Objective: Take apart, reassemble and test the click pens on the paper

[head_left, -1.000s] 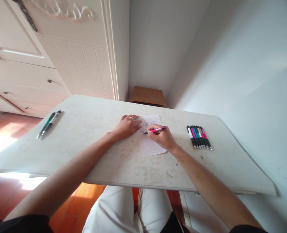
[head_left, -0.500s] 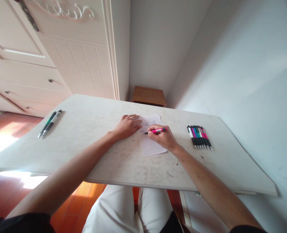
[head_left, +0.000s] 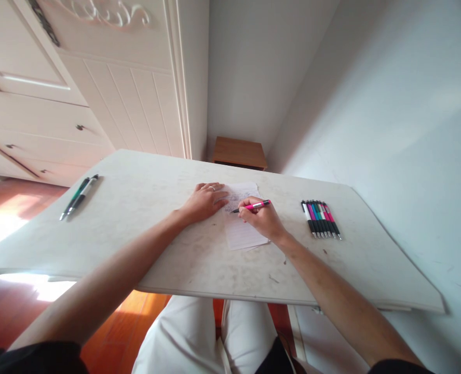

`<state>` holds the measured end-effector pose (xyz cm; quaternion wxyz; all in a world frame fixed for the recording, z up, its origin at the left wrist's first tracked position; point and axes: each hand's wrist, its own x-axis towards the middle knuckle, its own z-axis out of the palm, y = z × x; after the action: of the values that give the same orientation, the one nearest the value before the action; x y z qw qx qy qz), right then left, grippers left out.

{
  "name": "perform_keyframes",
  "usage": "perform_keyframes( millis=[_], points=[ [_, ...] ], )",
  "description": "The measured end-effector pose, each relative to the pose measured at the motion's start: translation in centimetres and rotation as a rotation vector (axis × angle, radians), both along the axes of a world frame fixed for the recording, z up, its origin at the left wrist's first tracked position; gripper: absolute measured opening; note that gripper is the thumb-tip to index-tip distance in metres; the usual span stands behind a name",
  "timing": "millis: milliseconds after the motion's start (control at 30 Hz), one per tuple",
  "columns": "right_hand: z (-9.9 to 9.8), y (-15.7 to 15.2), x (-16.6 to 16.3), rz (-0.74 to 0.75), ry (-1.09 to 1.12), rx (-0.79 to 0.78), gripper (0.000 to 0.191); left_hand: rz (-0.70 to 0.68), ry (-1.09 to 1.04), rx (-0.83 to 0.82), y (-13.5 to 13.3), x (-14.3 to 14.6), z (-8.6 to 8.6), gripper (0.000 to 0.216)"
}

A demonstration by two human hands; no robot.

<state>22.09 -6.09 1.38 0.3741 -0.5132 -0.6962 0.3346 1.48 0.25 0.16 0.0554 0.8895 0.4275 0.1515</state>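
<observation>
A small lined sheet of paper (head_left: 243, 234) lies in the middle of a white table (head_left: 145, 208). My left hand (head_left: 204, 202) rests flat on the paper's left edge, fingers stretched out, a ring on one finger. My right hand (head_left: 262, 218) grips a pink pen (head_left: 251, 206) whose tip touches the paper near its upper part, where faint scribbles show.
A row of several coloured pens (head_left: 321, 218) lies to the right of my right hand. Two pens (head_left: 78, 197) lie at the table's far left. A white wardrobe (head_left: 98, 83) stands at the left, a brown wooden cabinet (head_left: 239, 152) behind the table, a grey wall on the right.
The pink pen's rear end has tilted slightly upward as my right hand moves on the paper. My left hand stays in place.
</observation>
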Motion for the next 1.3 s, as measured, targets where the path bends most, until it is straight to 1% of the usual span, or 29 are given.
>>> perform_keyframes(
  millis=[233,433,633,767,867,1033,1300],
  points=[
    [-0.46,0.27,0.18,-0.060,-0.035,0.035,0.013,0.004,0.015,0.010,0.08,0.01,-0.23,0.041],
    [-0.04,0.03,0.02,-0.034,-0.034,0.017,0.011,0.007,0.011,-0.001,-0.03,0.02,-0.03,0.041],
    [0.22,-0.06,-0.05,-0.022,-0.043,0.036,0.009,0.009,0.010,-0.002,-0.02,0.05,-0.04,0.041],
    [0.40,-0.16,-0.04,-0.039,-0.070,0.048,0.008,0.006,0.004,-0.007,0.05,0.00,-0.10,0.041],
    [0.50,-0.21,0.00,-0.049,-0.059,0.032,0.009,0.003,-0.003,-0.009,0.05,-0.03,-0.13,0.041],
    [0.44,-0.16,0.10,0.000,-0.067,0.019,0.009,0.010,-0.005,-0.013,0.03,-0.03,-0.10,0.039],
    [0.39,-0.14,0.12,-0.020,-0.075,0.035,0.013,0.016,0.004,-0.030,-0.09,0.05,0.17,0.040]
  ],
)
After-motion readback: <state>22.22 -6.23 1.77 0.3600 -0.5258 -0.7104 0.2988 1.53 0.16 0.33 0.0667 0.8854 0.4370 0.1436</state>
